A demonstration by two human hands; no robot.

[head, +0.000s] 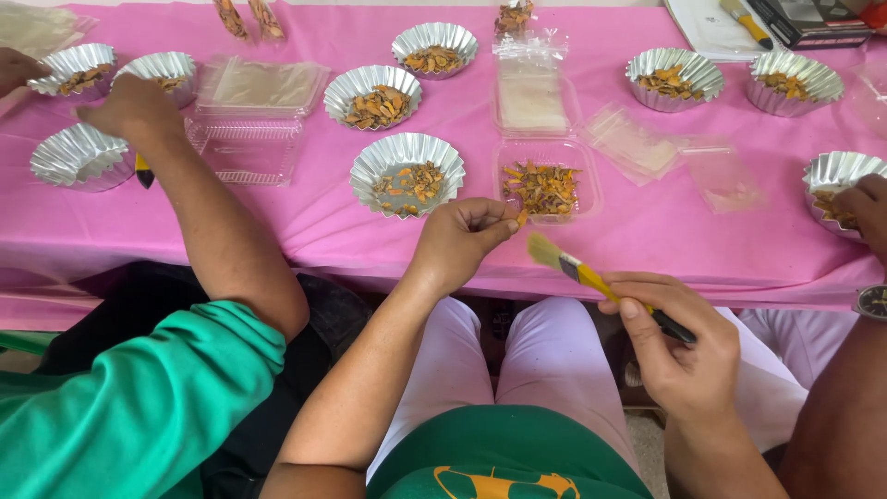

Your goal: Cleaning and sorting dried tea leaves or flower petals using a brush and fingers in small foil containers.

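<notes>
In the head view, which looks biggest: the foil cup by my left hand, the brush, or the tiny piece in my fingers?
1. Foil cup
2. Brush, though it is nearer the camera, so unsure against the cup
3. Piece pinched in the left hand, clearly smallest

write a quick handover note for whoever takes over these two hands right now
Left hand: pinches a small orange piece between fingertips, at the near edge of the clear plastic tray.
Right hand: holds a yellow-handled brush, bristles pointing at the piece, not touching it.
Things: the clear tray holds a pile of orange-brown pieces; the foil cup to its left holds some too.
Done: some pieces sit in the tray.
Left: the pinched piece is not yet brushed or set down.
Other people's arms work at both sides.
</notes>
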